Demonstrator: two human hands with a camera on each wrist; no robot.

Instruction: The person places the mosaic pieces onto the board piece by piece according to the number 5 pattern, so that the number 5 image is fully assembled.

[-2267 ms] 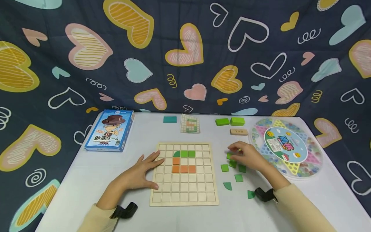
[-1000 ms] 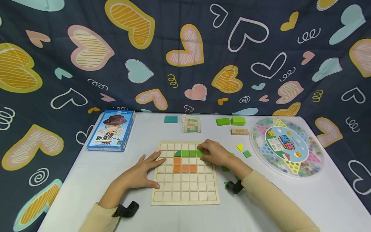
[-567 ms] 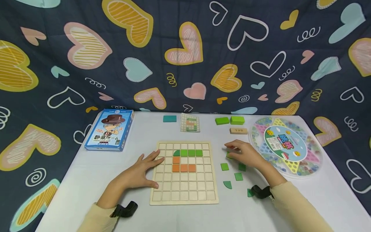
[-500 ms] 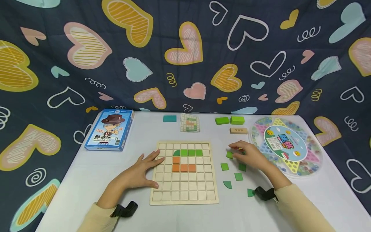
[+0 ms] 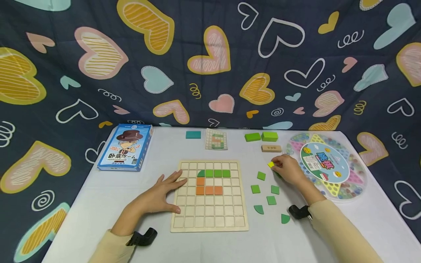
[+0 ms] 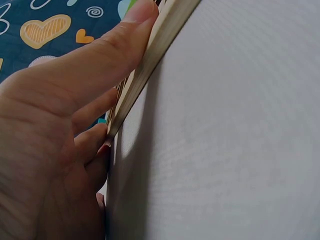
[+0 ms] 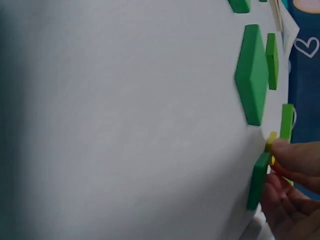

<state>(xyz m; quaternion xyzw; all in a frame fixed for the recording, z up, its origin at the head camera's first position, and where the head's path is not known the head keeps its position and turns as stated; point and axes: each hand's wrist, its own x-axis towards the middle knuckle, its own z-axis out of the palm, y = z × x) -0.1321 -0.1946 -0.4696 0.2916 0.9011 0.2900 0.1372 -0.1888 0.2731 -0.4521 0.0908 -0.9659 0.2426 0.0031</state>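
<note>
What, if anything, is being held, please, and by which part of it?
The right hand pinches a yellow tile by its right side in the head view; the left hand only rests on the wooden grid board.

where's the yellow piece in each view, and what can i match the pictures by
Head: the yellow piece is right of centre, at the fingertips of the right hand.
Left wrist: not in it.
Right wrist: near the right edge, just below mid-height, at the thumb tip, partly hidden.
Shared landmark: the dark blue heart-patterned cloth, seen in all three views, at upper left in the left wrist and along the right edge in the right wrist.
</note>
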